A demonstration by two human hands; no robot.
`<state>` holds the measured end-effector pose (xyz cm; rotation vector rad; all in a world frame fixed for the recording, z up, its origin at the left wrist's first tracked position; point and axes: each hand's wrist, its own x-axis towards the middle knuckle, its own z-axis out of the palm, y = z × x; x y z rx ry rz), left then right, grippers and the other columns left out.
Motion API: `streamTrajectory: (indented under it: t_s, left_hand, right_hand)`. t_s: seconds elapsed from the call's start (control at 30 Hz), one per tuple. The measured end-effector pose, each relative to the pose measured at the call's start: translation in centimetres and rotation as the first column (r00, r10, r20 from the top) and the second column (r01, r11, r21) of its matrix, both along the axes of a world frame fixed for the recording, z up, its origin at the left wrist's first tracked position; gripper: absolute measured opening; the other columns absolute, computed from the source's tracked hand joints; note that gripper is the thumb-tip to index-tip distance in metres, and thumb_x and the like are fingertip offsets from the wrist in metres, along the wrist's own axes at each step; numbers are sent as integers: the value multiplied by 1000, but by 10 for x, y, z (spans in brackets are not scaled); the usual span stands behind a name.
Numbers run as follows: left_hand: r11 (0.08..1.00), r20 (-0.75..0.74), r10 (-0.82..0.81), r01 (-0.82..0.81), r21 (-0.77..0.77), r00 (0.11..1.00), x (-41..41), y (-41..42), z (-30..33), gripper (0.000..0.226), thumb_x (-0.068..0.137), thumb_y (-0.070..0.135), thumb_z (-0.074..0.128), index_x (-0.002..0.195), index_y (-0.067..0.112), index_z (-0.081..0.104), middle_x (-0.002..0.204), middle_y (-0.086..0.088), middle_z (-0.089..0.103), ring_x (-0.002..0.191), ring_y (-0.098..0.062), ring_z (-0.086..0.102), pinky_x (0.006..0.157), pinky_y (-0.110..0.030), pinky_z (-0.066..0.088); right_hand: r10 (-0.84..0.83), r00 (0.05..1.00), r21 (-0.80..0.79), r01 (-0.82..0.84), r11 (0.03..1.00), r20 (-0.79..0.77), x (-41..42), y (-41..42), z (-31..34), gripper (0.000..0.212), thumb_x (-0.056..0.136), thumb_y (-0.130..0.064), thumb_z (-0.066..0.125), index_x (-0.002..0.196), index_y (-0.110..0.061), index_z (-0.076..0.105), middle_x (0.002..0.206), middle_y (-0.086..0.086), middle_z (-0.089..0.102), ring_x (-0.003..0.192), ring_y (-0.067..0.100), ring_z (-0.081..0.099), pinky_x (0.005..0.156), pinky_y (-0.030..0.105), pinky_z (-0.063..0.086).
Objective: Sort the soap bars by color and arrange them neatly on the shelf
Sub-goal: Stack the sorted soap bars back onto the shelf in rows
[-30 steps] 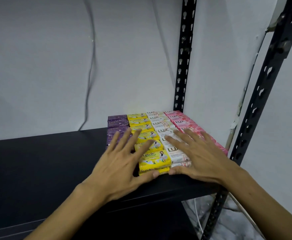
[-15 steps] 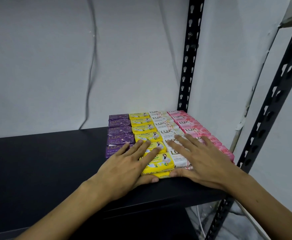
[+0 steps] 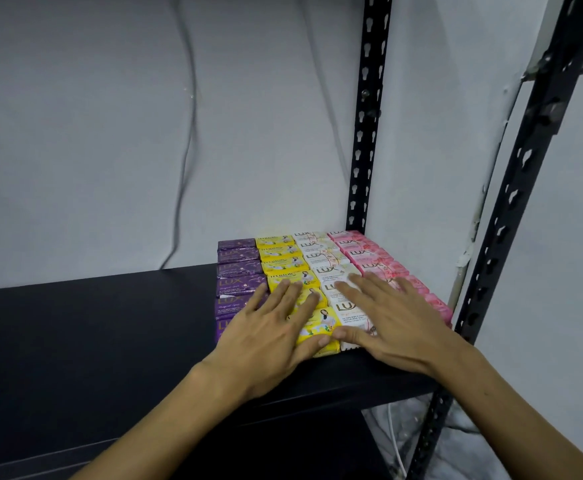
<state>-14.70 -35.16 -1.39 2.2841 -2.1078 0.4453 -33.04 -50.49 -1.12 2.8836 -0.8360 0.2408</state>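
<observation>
Purple, yellow, white and pink soap bars [image 3: 312, 258] lie in rows under flat left hand [image 3: 266, 336] and right hand [image 3: 392, 318].

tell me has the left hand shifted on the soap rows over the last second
Yes. The left hand slid back toward the shelf's front edge, uncovering more purple bars.

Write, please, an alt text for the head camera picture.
Two open hands, left hand and right hand, lie flat on soap bars sorted in four rows: purple, yellow, white, pink. The bars sit at the right end of a black shelf.
</observation>
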Motion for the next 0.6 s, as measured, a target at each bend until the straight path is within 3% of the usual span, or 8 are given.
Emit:
streamTrajectory:
  t_s: [0.17, 0.23, 0.3, 0.37, 0.47, 0.6]
  left_hand:
    - [994, -71, -13, 20, 107, 997, 4, -3, -1, 77, 94, 71, 1, 158, 29, -12, 165, 0, -14, 151, -14, -18, 126, -39, -1]
    - [991, -222, 6, 25, 134, 975, 4, -4, 7, 79, 92, 74, 1, 157, 32, -14, 164, 7, -19, 148, -8, -24, 125, -36, -7]
    - [991, -447, 34, 29, 132, 894, 3, -6, 20, 79, 92, 74, 6, 157, 33, -11, 163, 14, -18, 147, -2, -24, 123, -32, -11]
    - [996, -562, 49, 0, 86, 826, 7, -16, 31, 78, 94, 71, 9, 158, 30, -5, 164, 13, -13, 148, -3, -19, 123, -33, -10]
    - [991, -495, 135, -105, 88, 859, 23, -42, 33, 80, 95, 70, 6, 160, 22, -2, 166, 2, -10, 151, -13, -16, 124, -41, -9]
    - [963, -391, 249, -185, 196, 886, 35, -66, 16, 83, 95, 71, 1, 159, 17, -6, 165, -7, -14, 151, -21, -18, 123, -47, -10]
  right_hand:
    - [12, 999, 53, -10, 999, -41, 0, -3, -2, 97, 75, -93, 0, 156, -41, -6, 166, -10, -4, 153, 12, -4, 123, 53, 2]
    - [27, 1000, 169, -26, 985, -3, -1, -6, 5, 94, 76, -94, 9, 155, -45, -4, 165, -13, -1, 152, 8, -2, 123, 52, 2]
    - [27, 991, 287, -63, 956, 128, 0, -9, 17, 89, 78, -93, 14, 154, -48, 3, 165, -16, 10, 151, 3, 5, 123, 51, 6]
    - [-19, 974, 250, -40, 967, 228, 7, -18, 26, 89, 79, -93, 13, 155, -46, 9, 164, -16, 15, 150, 5, 11, 122, 52, 9]
    - [-143, 982, 206, 116, 972, 122, 28, -39, 28, 97, 76, -92, 3, 157, -39, 4, 166, -8, 4, 153, 14, 0, 121, 57, 1]
    - [-236, 971, 310, 233, 922, -26, 47, -57, 16, 99, 75, -92, 1, 157, -36, -4, 166, -2, -10, 152, 23, -12, 119, 61, -6]
